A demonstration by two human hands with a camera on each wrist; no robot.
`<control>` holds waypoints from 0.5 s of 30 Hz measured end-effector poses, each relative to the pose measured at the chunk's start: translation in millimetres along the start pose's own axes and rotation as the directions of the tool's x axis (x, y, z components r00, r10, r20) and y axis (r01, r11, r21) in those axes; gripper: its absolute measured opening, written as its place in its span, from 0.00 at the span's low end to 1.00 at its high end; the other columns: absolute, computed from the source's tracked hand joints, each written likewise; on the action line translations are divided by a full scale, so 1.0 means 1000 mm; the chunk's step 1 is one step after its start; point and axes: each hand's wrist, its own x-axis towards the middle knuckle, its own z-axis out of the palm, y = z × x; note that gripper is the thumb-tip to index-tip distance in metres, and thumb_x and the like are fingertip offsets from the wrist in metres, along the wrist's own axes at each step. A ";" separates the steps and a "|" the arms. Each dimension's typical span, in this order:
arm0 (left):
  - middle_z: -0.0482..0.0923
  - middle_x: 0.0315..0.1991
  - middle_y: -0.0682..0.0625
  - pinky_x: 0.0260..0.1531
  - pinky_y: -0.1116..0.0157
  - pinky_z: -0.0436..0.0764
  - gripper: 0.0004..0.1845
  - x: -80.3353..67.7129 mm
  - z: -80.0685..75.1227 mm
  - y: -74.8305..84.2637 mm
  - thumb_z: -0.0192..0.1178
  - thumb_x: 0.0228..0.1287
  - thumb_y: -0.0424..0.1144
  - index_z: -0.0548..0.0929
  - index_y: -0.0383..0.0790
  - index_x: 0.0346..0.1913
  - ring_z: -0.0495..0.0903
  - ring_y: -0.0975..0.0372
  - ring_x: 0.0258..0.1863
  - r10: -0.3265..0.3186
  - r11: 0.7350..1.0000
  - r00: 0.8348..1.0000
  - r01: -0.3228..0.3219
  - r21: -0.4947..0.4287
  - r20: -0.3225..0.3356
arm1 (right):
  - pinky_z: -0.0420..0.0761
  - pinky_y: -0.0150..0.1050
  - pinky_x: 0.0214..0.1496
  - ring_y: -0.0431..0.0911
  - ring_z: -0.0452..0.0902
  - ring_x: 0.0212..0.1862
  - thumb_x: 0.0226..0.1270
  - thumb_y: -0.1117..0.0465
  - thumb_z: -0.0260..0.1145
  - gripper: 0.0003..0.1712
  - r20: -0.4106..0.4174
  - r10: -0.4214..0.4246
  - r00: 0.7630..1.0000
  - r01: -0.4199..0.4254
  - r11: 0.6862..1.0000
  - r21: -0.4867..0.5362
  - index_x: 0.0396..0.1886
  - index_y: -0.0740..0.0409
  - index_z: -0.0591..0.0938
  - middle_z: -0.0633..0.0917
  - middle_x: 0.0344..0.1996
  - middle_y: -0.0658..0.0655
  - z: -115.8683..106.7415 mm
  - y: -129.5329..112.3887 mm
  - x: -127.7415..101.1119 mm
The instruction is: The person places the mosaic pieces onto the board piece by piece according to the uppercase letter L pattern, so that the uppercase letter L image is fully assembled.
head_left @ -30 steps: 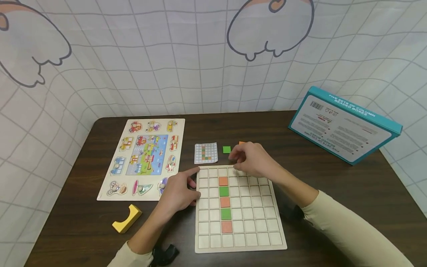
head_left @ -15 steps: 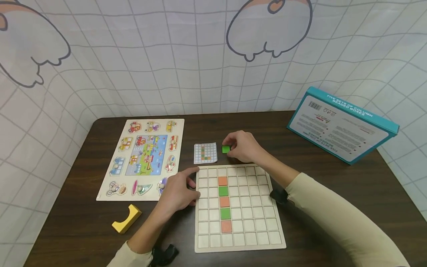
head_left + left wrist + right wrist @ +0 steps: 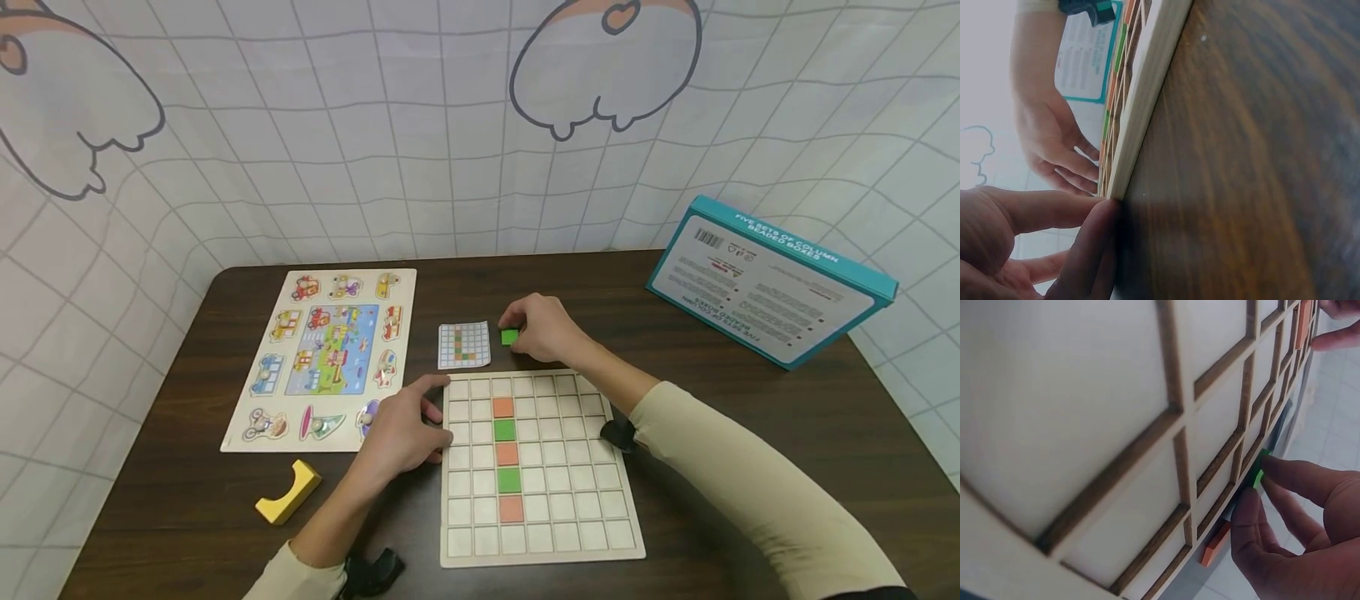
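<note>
My right hand [image 3: 547, 329] is just past the far edge of the grid board [image 3: 570, 483], pinching a small green tile [image 3: 509, 337] between thumb and fingertips. In the right wrist view, the same green tile [image 3: 1259, 478] shows between the fingers, and an orange tile [image 3: 1215, 544] lies below the hand; in the head view that one is hidden behind the hand. Orange and green tiles alternate down one column of the board. My left hand [image 3: 401, 429] touches the board's left edge with straight index finger and thumb, the index at the far corner.
A small pattern card [image 3: 447, 354] lies left of the green tile. Further left is a peg puzzle [image 3: 255, 396] of vehicles, with a yellow arched block [image 3: 288, 493] in front of it. A teal box [image 3: 772, 283] stands at the back right, near the grid-patterned curtain [image 3: 420, 167].
My right hand has moved from above the board's far edge to the green tile behind it and now pinches that tile. My left hand and the board have stayed put.
</note>
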 end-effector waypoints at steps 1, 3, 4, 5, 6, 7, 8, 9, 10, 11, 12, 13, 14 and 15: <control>0.78 0.36 0.43 0.18 0.63 0.86 0.39 0.000 0.000 0.000 0.72 0.51 0.24 0.78 0.44 0.70 0.83 0.59 0.15 -0.002 1.000 1.000 0.002 -0.004 0.000 | 0.87 0.42 0.50 0.52 0.85 0.46 0.60 0.73 0.73 0.17 -0.004 0.002 1.000 -0.002 1.000 -0.001 0.49 0.61 0.89 0.89 0.46 0.59 0.000 0.000 0.000; 0.78 0.36 0.43 0.18 0.63 0.86 0.39 0.000 0.000 0.000 0.72 0.51 0.23 0.78 0.44 0.70 0.83 0.59 0.15 -0.005 1.000 1.000 0.005 -0.010 0.001 | 0.87 0.42 0.50 0.52 0.85 0.46 0.59 0.74 0.73 0.16 -0.010 0.006 1.000 -0.006 1.000 0.000 0.48 0.60 0.90 0.89 0.45 0.59 0.001 0.001 0.001; 0.78 0.36 0.43 0.18 0.63 0.87 0.39 0.000 0.001 -0.001 0.72 0.51 0.23 0.78 0.44 0.70 0.83 0.59 0.15 -0.006 1.000 1.000 0.006 -0.012 0.001 | 0.87 0.42 0.50 0.52 0.85 0.47 0.59 0.74 0.72 0.16 -0.013 0.006 1.000 -0.006 1.000 0.000 0.47 0.60 0.90 0.89 0.45 0.58 0.001 0.001 0.002; 0.78 0.36 0.43 0.18 0.63 0.87 0.39 0.000 0.001 -0.001 0.72 0.51 0.23 0.78 0.44 0.70 0.83 0.59 0.15 -0.007 1.000 1.000 0.007 -0.013 0.002 | 0.87 0.42 0.50 0.52 0.85 0.47 0.59 0.74 0.72 0.16 -0.016 0.008 1.000 -0.008 1.000 0.000 0.47 0.60 0.90 0.89 0.45 0.58 0.002 0.001 0.002; 0.78 0.36 0.43 0.18 0.63 0.87 0.39 0.000 0.001 -0.001 0.72 0.51 0.23 0.78 0.45 0.70 0.83 0.59 0.15 -0.007 1.000 1.000 0.007 -0.012 0.001 | 0.87 0.42 0.50 0.53 0.85 0.47 0.59 0.74 0.72 0.16 -0.019 0.008 1.000 -0.008 1.000 -0.001 0.46 0.60 0.90 0.90 0.44 0.58 0.002 0.001 0.002; 0.79 0.36 0.43 0.18 0.63 0.87 0.39 0.000 0.001 -0.001 0.72 0.51 0.24 0.78 0.45 0.70 0.83 0.59 0.15 -0.008 1.000 1.000 0.008 -0.012 0.002 | 0.87 0.42 0.50 0.53 0.85 0.47 0.59 0.74 0.72 0.16 -0.022 0.007 1.000 -0.007 1.000 -0.004 0.46 0.60 0.91 0.90 0.44 0.58 0.002 0.001 0.002; 0.79 0.36 0.43 0.18 0.63 0.87 0.39 0.001 0.001 -0.001 0.72 0.51 0.24 0.78 0.45 0.70 0.83 0.60 0.15 -0.008 1.000 1.000 0.008 -0.011 0.002 | 0.87 0.42 0.50 0.53 0.85 0.48 0.59 0.74 0.72 0.16 -0.024 0.009 1.000 -0.009 1.000 -0.006 0.46 0.60 0.91 0.90 0.44 0.57 0.002 0.001 0.003; 0.79 0.37 0.43 0.18 0.63 0.87 0.39 0.001 0.001 -0.001 0.72 0.51 0.24 0.78 0.45 0.70 0.83 0.60 0.15 -0.007 1.000 1.000 0.007 -0.011 0.003 | 0.87 0.42 0.49 0.53 0.84 0.48 0.58 0.74 0.72 0.15 -0.026 0.011 1.000 -0.011 1.000 -0.008 0.45 0.59 0.91 0.90 0.43 0.57 0.003 0.002 0.003; 0.79 0.37 0.43 0.18 0.63 0.87 0.39 0.001 0.001 -0.001 0.72 0.51 0.24 0.78 0.45 0.70 0.83 0.60 0.15 -0.006 1.000 1.000 0.006 -0.008 0.003 | 0.87 0.42 0.49 0.53 0.84 0.48 0.58 0.74 0.73 0.15 -0.029 0.015 0.999 -0.015 1.000 -0.008 0.45 0.59 0.91 0.90 0.43 0.57 0.002 0.001 0.003; 0.79 0.37 0.43 0.18 0.63 0.87 0.39 0.001 0.001 -0.001 0.72 0.51 0.24 0.78 0.45 0.70 0.83 0.60 0.15 -0.004 1.000 1.000 0.004 -0.007 0.002 | 0.87 0.42 0.49 0.53 0.84 0.48 0.58 0.74 0.73 0.15 -0.029 0.019 0.999 -0.020 1.000 -0.008 0.45 0.59 0.91 0.90 0.43 0.57 0.002 0.001 0.003; 0.79 0.37 0.43 0.18 0.63 0.87 0.39 0.001 0.001 -0.001 0.72 0.51 0.24 0.78 0.45 0.70 0.83 0.60 0.15 -0.002 1.000 1.000 0.002 -0.007 0.002 | 0.87 0.42 0.49 0.53 0.84 0.49 0.58 0.74 0.73 0.15 -0.029 0.023 0.999 -0.024 1.000 -0.008 0.45 0.59 0.91 0.90 0.42 0.57 0.002 0.001 0.003; 0.79 0.36 0.43 0.18 0.63 0.86 0.39 0.001 0.001 -0.001 0.72 0.51 0.24 0.78 0.45 0.69 0.83 0.60 0.15 -0.001 1.000 1.000 0.001 -0.006 0.002 | 0.87 0.42 0.49 0.53 0.83 0.48 0.58 0.73 0.73 0.15 -0.029 0.029 0.999 -0.029 1.000 -0.005 0.45 0.59 0.91 0.89 0.42 0.57 0.003 0.001 0.003; 0.79 0.36 0.43 0.18 0.63 0.86 0.39 0.001 0.001 -0.001 0.72 0.51 0.24 0.78 0.45 0.69 0.83 0.60 0.15 0.001 1.000 1.000 -0.001 -0.006 0.002 | 0.87 0.42 0.49 0.53 0.83 0.48 0.58 0.73 0.74 0.14 -0.028 0.034 0.999 -0.034 0.999 -0.004 0.44 0.59 0.91 0.89 0.42 0.56 0.003 0.001 0.003; 0.79 0.36 0.42 0.18 0.63 0.86 0.39 0.000 0.000 -0.001 0.72 0.51 0.24 0.78 0.45 0.69 0.82 0.60 0.15 0.003 1.000 1.000 -0.002 -0.006 0.002 | 0.87 0.42 0.49 0.52 0.83 0.48 0.58 0.73 0.74 0.14 -0.028 0.036 0.999 -0.036 0.999 -0.003 0.44 0.59 0.91 0.89 0.42 0.56 0.003 0.000 0.003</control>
